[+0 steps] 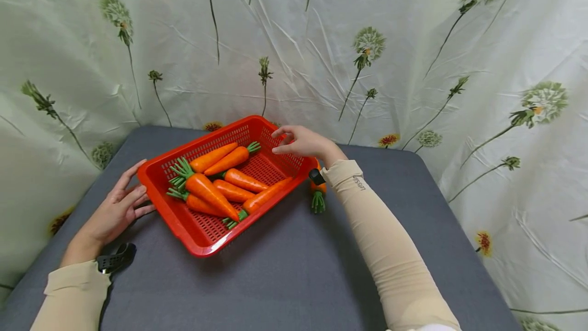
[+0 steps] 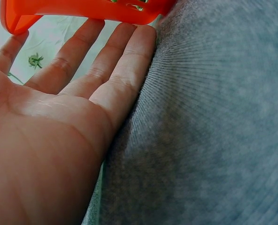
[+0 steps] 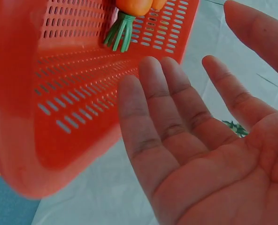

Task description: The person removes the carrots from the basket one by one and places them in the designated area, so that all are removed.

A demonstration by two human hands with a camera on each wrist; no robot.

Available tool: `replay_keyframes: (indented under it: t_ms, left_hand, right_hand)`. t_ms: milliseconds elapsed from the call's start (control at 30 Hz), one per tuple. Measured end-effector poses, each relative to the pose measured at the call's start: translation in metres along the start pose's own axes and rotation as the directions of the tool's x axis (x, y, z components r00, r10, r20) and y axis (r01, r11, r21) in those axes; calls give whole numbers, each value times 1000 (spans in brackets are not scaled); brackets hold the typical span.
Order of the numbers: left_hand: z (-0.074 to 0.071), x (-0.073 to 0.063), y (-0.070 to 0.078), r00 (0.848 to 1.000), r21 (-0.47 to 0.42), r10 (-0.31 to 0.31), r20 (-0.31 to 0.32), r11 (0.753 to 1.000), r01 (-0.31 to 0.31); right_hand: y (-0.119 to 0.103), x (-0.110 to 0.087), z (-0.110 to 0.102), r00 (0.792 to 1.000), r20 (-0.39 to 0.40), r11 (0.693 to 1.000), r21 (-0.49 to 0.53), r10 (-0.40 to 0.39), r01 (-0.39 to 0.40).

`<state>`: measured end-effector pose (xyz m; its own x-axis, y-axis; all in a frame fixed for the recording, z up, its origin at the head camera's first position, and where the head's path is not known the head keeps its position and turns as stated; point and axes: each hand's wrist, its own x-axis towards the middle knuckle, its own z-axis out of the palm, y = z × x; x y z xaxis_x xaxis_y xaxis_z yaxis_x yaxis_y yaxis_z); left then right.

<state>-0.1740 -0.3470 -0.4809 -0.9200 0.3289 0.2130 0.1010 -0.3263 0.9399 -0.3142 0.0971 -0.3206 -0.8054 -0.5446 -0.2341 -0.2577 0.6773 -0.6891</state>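
Head view: red basket (image 1: 264, 168) stands askew on the grey desk (image 1: 275, 280). Seven orange carrots (image 1: 206, 193) lie in it, mostly toward its left end and front side, several with green tops. An eighth, the outside carrot (image 1: 318, 188), lies on the desk just beyond the basket's right end, partly hidden by the basket and the right wrist.

Left hand (image 1: 112, 213): at the basket's left end, fingers spread. The left wrist view adds the palm and fingertips: straight fingers reach the basket's red plastic, ring and little finger side by side, the index well apart. Bits of green show through the slots; of the contents, nothing more is visible from there.

Right hand (image 1: 303, 143): above the basket's right end, fingers slightly bent in the head view, which hides the palm. The right wrist view shows the palm bare and holding nothing; three fingers lie close together, index and thumb apart. Whether these fingertips touch the rim, cannot tell. The same view shows a green carrot top against the slotted wall, and a blurred orange patch at the left edge, too little to identify.

Only the head view gives both cream sleeves (image 1: 390, 244) and the dark wrist straps (image 1: 117, 258). Backdrop: pale curtain (image 1: 294, 40) printed with dandelions.
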Motion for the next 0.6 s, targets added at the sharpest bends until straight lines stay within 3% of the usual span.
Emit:
replay_keyframes:
  t_ms: [233,600]
  left_hand:
    - [0,-1,0,1000,12,0,-2,1000,0]
    - [0,-1,2,1000,34,-16,-17,999,17]
  right_hand:
    - [-5,17,12,999,9,999,-24,-44,44]
    - [-9,40,29,999,24,996,-77,-46,48]
